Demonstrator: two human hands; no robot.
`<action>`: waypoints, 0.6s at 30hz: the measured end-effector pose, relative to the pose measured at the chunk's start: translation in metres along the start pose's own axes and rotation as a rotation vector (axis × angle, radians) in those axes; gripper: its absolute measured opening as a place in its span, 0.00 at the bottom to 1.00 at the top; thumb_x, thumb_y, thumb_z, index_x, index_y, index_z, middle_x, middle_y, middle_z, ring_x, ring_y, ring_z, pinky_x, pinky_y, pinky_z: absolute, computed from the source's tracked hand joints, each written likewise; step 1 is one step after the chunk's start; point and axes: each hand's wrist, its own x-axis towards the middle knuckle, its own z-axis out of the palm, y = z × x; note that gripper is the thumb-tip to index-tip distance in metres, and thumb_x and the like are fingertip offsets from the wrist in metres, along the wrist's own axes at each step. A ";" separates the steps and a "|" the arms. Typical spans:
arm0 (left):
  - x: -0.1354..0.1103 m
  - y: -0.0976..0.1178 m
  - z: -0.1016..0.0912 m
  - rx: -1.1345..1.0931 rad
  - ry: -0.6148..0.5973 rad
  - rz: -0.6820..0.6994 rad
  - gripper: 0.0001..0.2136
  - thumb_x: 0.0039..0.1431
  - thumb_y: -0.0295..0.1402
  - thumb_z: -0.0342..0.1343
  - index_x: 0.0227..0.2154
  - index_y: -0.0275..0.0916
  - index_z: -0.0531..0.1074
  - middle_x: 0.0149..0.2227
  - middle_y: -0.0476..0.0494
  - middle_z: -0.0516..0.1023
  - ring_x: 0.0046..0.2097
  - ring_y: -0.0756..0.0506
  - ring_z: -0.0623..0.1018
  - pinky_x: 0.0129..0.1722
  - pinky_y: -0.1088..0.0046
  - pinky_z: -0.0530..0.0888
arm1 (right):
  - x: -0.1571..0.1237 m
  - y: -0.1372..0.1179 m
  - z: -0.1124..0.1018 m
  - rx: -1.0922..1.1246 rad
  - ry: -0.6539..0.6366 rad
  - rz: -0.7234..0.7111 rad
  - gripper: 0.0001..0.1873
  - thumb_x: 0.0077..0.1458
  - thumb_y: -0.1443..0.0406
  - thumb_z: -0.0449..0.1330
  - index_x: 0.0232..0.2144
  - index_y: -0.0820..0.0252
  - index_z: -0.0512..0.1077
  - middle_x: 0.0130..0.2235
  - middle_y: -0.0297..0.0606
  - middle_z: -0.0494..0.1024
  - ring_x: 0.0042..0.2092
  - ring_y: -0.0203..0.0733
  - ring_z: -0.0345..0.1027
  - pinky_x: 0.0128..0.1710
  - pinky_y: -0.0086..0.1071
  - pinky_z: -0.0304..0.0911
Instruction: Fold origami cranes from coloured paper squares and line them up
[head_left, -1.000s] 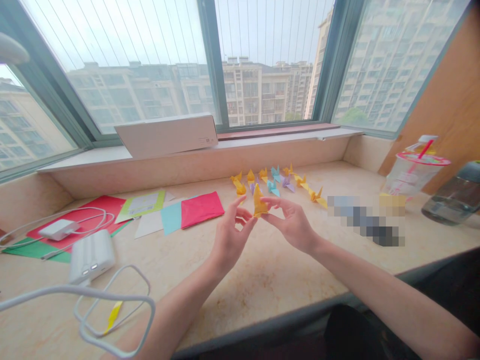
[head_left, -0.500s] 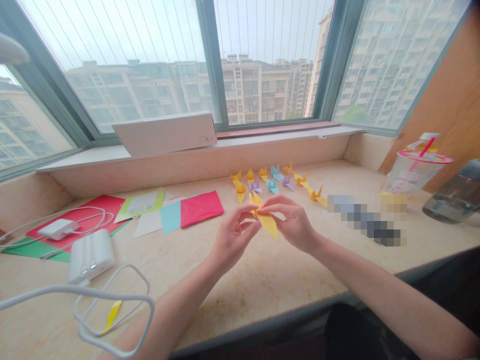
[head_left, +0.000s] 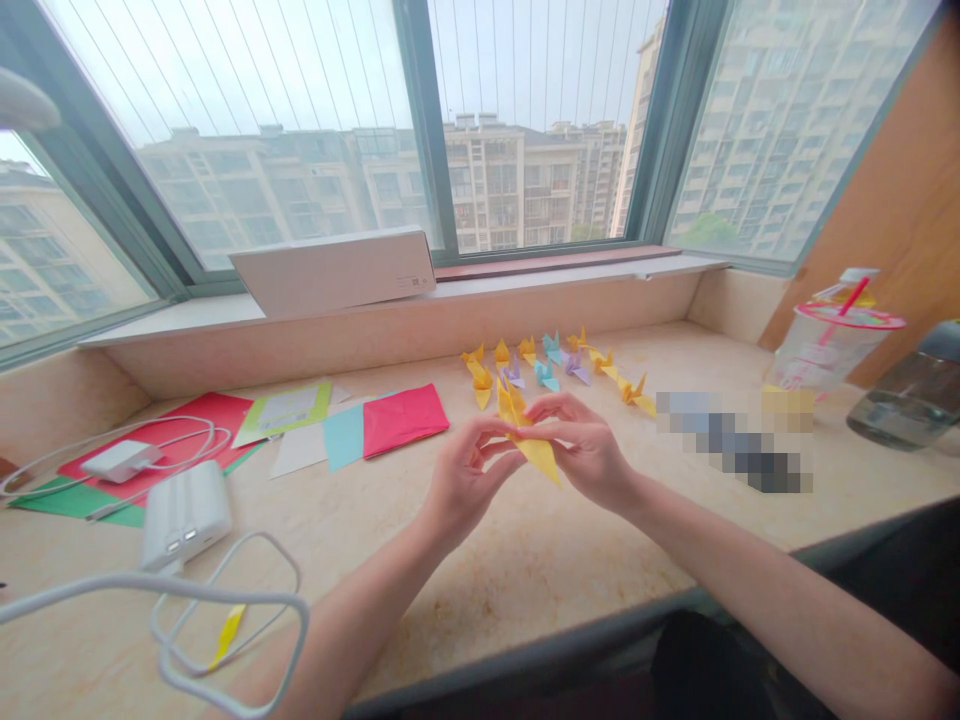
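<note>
A yellow origami crane [head_left: 541, 460] is pinched between my two hands above the stone counter [head_left: 540, 560]. My left hand [head_left: 472, 465] grips its left side, thumb and fingers closed together. From the other side, my right hand [head_left: 581, 440] pinches the paper near its middle, and the fingertips of both hands meet there. One yellow point stands up and another hangs down toward me; the middle folds are partly hidden by the fingers. Just beyond stand several small folded paper cranes [head_left: 546, 376] in yellow, blue and purple.
Left of my hands lie a red paper pack [head_left: 405, 420], blue paper [head_left: 344, 438] and other sheets. Nearer left are a white power bank [head_left: 187, 515] and cables [head_left: 225, 590]. A lidded plastic cup [head_left: 821, 350] and a dark bottle [head_left: 904, 390] stand right. A white box [head_left: 337, 275] rests on the sill.
My fingers have shifted slightly on the yellow crane, with the right fingers now lying further across it. The view has moved a little; the other things stay in place.
</note>
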 end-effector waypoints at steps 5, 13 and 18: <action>-0.002 0.009 0.001 0.123 0.019 -0.011 0.08 0.57 0.36 0.63 0.29 0.38 0.72 0.42 0.41 0.80 0.45 0.43 0.79 0.46 0.64 0.77 | -0.001 0.000 0.001 0.016 0.019 0.065 0.07 0.58 0.63 0.65 0.39 0.46 0.81 0.46 0.39 0.71 0.45 0.44 0.70 0.47 0.42 0.69; -0.004 0.009 0.005 0.157 0.063 -0.026 0.10 0.60 0.37 0.60 0.28 0.37 0.69 0.36 0.43 0.81 0.39 0.47 0.81 0.42 0.70 0.77 | 0.001 0.003 0.010 0.324 0.089 0.227 0.04 0.56 0.61 0.66 0.33 0.54 0.77 0.40 0.37 0.72 0.43 0.41 0.70 0.44 0.38 0.70; -0.003 0.007 0.008 0.026 0.126 -0.105 0.15 0.56 0.35 0.64 0.39 0.41 0.63 0.37 0.45 0.82 0.37 0.47 0.82 0.40 0.70 0.77 | 0.000 0.003 0.015 0.398 0.138 0.321 0.14 0.53 0.61 0.69 0.42 0.53 0.73 0.36 0.34 0.73 0.38 0.37 0.70 0.40 0.34 0.71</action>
